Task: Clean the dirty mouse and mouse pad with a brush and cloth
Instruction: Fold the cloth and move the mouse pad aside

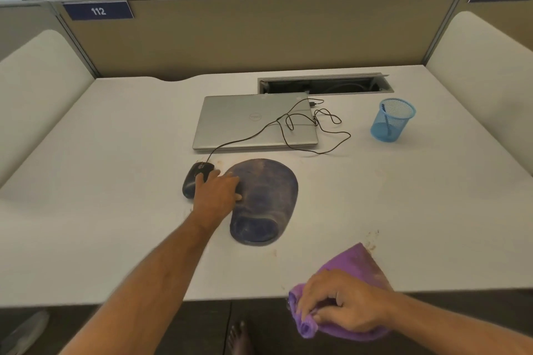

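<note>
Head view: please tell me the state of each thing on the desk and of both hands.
Mouse: dirty, on desk, left of pad, wired.
Pad: smeared, flat.
Cloth: stained, bunched at desk edge.
Laptop: closed.
Cup: upright, holds a thin blue item.
Cable box: lid open.
Desk: stained near pad.
Left hand: on mouse.
Right hand: gripping cloth.

- Soft, even indoor light fills the scene; nothing is dim or harshly lit.
- The pale grey surface (115, 181) carries only faint, diffuse shadows and no glare.
- Wide-angle distortion bows the tan fabric partition panel (245, 37) and stretches the edges.
- Slight blur softens the lower corners.
</note>
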